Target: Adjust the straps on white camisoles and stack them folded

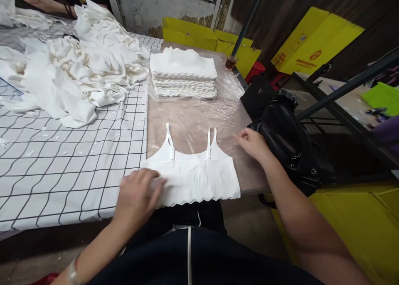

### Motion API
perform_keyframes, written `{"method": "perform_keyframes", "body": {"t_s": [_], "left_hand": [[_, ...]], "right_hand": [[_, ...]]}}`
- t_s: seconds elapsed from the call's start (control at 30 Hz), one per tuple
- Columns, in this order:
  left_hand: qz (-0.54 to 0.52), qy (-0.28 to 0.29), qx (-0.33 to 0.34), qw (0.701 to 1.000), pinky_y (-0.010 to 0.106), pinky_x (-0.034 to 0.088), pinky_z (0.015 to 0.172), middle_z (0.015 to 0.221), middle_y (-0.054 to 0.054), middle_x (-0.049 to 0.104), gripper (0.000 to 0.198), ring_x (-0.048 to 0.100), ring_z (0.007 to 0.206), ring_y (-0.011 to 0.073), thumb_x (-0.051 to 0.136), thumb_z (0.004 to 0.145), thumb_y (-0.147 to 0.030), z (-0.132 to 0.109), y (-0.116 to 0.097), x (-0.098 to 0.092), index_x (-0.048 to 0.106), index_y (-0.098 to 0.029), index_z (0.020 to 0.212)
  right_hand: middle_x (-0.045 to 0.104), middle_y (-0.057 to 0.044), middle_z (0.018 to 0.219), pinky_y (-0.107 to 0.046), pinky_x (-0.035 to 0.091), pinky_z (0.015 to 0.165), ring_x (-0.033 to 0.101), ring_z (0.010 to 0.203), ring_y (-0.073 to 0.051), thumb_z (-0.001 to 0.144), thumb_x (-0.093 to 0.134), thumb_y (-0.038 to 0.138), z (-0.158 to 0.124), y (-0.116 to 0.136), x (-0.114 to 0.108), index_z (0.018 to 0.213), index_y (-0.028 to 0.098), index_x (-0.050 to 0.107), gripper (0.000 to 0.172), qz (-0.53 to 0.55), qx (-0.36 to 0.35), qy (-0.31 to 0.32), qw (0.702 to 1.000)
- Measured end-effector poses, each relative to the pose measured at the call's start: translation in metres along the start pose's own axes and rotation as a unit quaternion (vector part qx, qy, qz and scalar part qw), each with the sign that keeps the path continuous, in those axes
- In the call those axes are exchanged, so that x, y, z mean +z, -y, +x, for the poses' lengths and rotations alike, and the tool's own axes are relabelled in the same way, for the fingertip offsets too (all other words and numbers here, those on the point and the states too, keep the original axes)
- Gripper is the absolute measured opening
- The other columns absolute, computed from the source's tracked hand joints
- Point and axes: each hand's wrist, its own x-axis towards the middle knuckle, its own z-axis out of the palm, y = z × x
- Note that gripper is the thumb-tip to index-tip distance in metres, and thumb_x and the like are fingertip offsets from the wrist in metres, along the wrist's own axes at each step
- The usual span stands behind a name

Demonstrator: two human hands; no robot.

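A white crop camisole (199,177) lies flat at the table's front edge, its two thin straps pointing away from me and its scalloped hem towards me. My left hand (137,193) rests on its left end, the thumb apart from the bent fingers; motion blurs the fingertips a little. To the right of the garment, apart from it, my right hand (254,144) hovers with its fingers curled together and no cloth seen in them. Beyond the camisole stands a neat stack of folded white garments (185,75) with wavy edges.
Loose white garments (84,65) are heaped on the checked cloth (118,135) at left. Another person's hand (42,3) shows behind them. Clear plastic sheeting (227,94) covers the brown surface. A black bag (286,135), a cup (231,62) and yellow boxes (314,40) are at right.
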Motion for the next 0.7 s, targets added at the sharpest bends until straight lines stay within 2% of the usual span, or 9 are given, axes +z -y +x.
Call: {"method": "perform_keyframes", "body": {"t_s": [0.07,0.13,0.23,0.33,0.43,0.5,0.6,0.63,0.7], "left_hand": [[0.062,0.026,-0.095,0.993,0.044,0.041,0.079,0.088,0.011,0.066,0.036,0.060,0.086,0.0308,0.043,0.092,-0.049,-0.014,0.022,-0.015,0.064,-0.020,0.090],[0.094,0.065,-0.140,0.984,0.045,0.041,0.077,0.089,0.011,0.065,0.039,0.060,0.087,0.0324,0.044,0.090,-0.055,-0.023,0.031,-0.020,0.062,-0.020,0.091],[0.096,0.075,-0.162,0.979,0.045,0.040,0.078,0.091,0.012,0.064,0.040,0.059,0.090,0.0320,0.046,0.088,-0.056,-0.023,0.026,-0.016,0.060,-0.019,0.091],[0.052,0.047,-0.170,0.983,0.040,0.040,0.072,0.082,0.009,0.062,0.030,0.058,0.085,0.0289,0.049,0.085,-0.048,-0.018,0.014,-0.009,0.054,-0.020,0.076],[-0.129,0.021,-0.206,0.970,0.030,0.037,0.059,0.059,0.000,0.049,0.033,0.051,0.062,0.0192,0.054,0.078,-0.048,-0.011,0.008,-0.011,0.041,-0.022,0.062],[-0.327,0.018,-0.257,0.909,0.024,0.032,0.050,0.052,-0.006,0.040,0.042,0.042,0.050,0.0131,0.063,0.070,-0.056,-0.002,0.008,-0.022,0.038,-0.022,0.064],[-0.556,0.040,-0.310,0.770,0.022,0.034,0.045,0.058,-0.006,0.048,0.048,0.047,0.048,0.0112,0.080,0.057,-0.051,0.020,0.007,-0.057,0.047,-0.024,0.078],[-0.594,0.048,-0.314,0.739,0.022,0.038,0.046,0.062,-0.005,0.054,0.048,0.051,0.051,0.0120,0.084,0.054,-0.045,0.031,0.007,-0.072,0.051,-0.024,0.084],[-0.625,0.055,-0.305,0.716,0.025,0.046,0.050,0.069,-0.001,0.061,0.045,0.058,0.056,0.0134,0.086,0.054,-0.029,0.060,0.009,-0.100,0.058,-0.024,0.089]], "right_hand": [[0.050,0.002,0.053,-0.027,0.032,0.049,0.045,0.051,-0.014,0.071,0.069,0.054,-0.043,-0.010,-0.009,0.059,0.023,0.048,0.040,-0.040,0.031,0.053,0.997],[0.053,0.001,0.055,-0.028,0.032,0.049,0.046,0.051,-0.016,0.066,0.072,0.057,-0.084,-0.016,-0.006,0.061,0.023,0.050,0.040,-0.074,0.077,0.089,0.990],[0.055,-0.001,0.061,-0.030,0.035,0.054,0.048,0.056,-0.018,0.064,0.073,0.050,-0.125,-0.018,0.011,0.058,0.024,0.048,0.036,-0.076,0.079,0.060,0.992],[0.052,-0.002,0.061,-0.031,0.035,0.056,0.047,0.058,-0.019,0.068,0.065,0.048,-0.139,-0.016,0.022,0.055,0.024,0.044,0.034,-0.001,0.055,0.017,0.998],[0.042,0.002,0.052,-0.029,0.031,0.050,0.041,0.051,-0.017,0.066,0.065,0.055,-0.135,-0.007,0.016,0.057,0.025,0.041,0.040,0.166,0.102,0.012,0.981],[0.042,0.004,0.053,-0.027,0.031,0.047,0.040,0.048,-0.016,0.062,0.071,0.058,-0.126,0.004,0.003,0.062,0.025,0.041,0.044,0.313,0.150,0.038,0.937],[0.047,0.004,0.057,-0.025,0.036,0.045,0.044,0.049,-0.014,0.056,0.081,0.049,-0.102,0.027,-0.024,0.069,0.025,0.045,0.046,0.462,0.177,0.059,0.867],[0.046,0.004,0.058,-0.024,0.037,0.044,0.044,0.049,-0.013,0.054,0.084,0.046,-0.090,0.036,-0.033,0.069,0.024,0.047,0.045,0.488,0.173,0.058,0.854],[0.045,0.005,0.058,-0.022,0.036,0.042,0.042,0.049,-0.010,0.052,0.086,0.038,-0.057,0.055,-0.046,0.068,0.023,0.051,0.041,0.519,0.152,0.053,0.840]]}}
